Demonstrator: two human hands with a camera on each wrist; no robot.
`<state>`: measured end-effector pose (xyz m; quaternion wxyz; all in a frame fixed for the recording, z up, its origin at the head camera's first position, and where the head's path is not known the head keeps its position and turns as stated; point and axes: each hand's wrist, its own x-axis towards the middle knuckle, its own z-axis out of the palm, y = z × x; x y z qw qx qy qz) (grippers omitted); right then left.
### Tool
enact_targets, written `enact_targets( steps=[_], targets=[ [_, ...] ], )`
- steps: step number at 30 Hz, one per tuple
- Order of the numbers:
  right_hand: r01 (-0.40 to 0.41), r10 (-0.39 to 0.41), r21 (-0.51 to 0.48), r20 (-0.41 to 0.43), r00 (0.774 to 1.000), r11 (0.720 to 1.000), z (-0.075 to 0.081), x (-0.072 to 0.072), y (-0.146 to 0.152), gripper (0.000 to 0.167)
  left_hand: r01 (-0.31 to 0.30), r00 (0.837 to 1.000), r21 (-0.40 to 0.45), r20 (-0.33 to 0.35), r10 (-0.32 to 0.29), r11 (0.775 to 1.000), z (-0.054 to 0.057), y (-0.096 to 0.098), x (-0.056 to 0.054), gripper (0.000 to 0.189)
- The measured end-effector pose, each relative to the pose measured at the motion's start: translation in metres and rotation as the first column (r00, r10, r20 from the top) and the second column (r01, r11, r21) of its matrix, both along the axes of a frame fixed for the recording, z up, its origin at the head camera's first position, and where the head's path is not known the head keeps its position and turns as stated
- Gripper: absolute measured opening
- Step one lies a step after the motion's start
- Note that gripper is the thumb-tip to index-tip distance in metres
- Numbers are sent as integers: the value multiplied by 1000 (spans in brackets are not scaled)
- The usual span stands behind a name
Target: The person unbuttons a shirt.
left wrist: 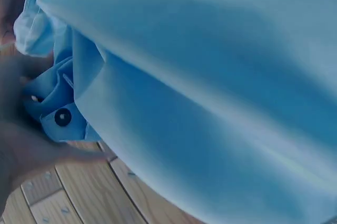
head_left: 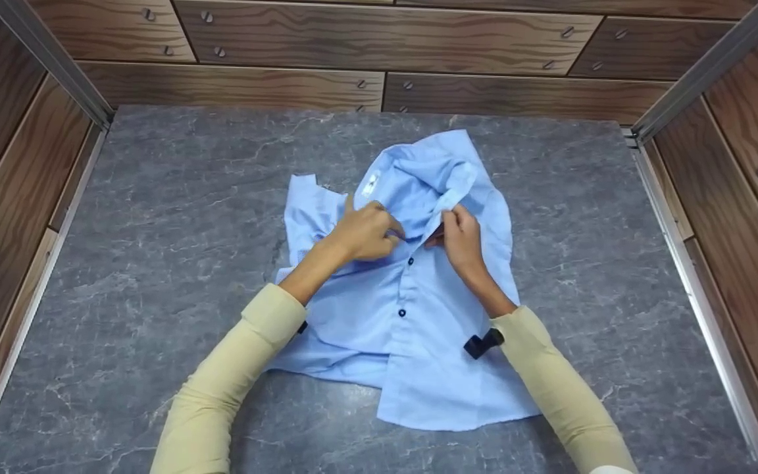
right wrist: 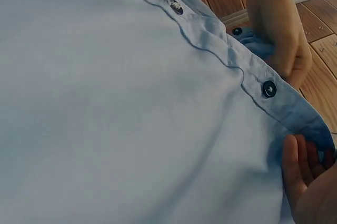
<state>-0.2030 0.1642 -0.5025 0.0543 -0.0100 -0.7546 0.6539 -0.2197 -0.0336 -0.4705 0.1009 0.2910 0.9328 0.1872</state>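
Shirt [head_left: 445, 375] lies centrally on table [head_left: 155, 197]. Right hand [head_left: 463, 243] pinches its front edge [head_left: 451, 196]; left hand [head_left: 364, 234]: grip cannot be determined. Caution: a slackened right pinch could release the edge, causing bunching.

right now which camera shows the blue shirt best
The head view: it takes in the blue shirt from top to hem, though partly covered. The left wrist view shows only close folds and a dark button; the right wrist view shows part of its front, with dark buttons along the edge.
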Motion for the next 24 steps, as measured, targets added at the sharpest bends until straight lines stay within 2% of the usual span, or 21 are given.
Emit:
enact_targets(
  steps=[3, 6, 9, 12, 14, 17, 20, 24],
  targets=[
    [-14, 14, -34, -9, 1000, 999, 3, -1, -3, 25, 117, 991, 12, 67, -118, 993, 0, 6, 2, 30],
    [-11, 10, -48, -26, 1000, 999, 3, -2, -3, 24, 172, 976, 16, 133, -173, 985, 1, 7, 4, 25],
    [-6, 5, -51, -27, 1000, 999, 1, -2, -2, 24, 190, 968, 36, 160, -194, 981, 0, 7, 4, 18],
    [-25, 24, -55, -19, 1000, 998, -1, -1, -1, 23, 194, 961, 92, 182, -208, 977, -2, 6, 3, 14],
    [-56, 57, -67, 0, 998, 996, -2, 1, 0, 23, 195, 958, 121, 189, -216, 973, -2, 6, 2, 14],
    [-131, 132, -26, 57, 990, 991, -2, 7, 3, 29, 194, 955, 148, 198, -221, 970, -3, 6, 2, 11],
    [-255, 245, 38, 173, 954, 966, -1, 16, 5, 39, 176, 955, 170, 209, -210, 970, -3, 6, 2, 10],
    [-423, 392, 27, 332, 858, 906, 2, 26, 4, 41, 160, 952, 208, 225, -206, 965, -2, 6, 3, 9]
  ],
)
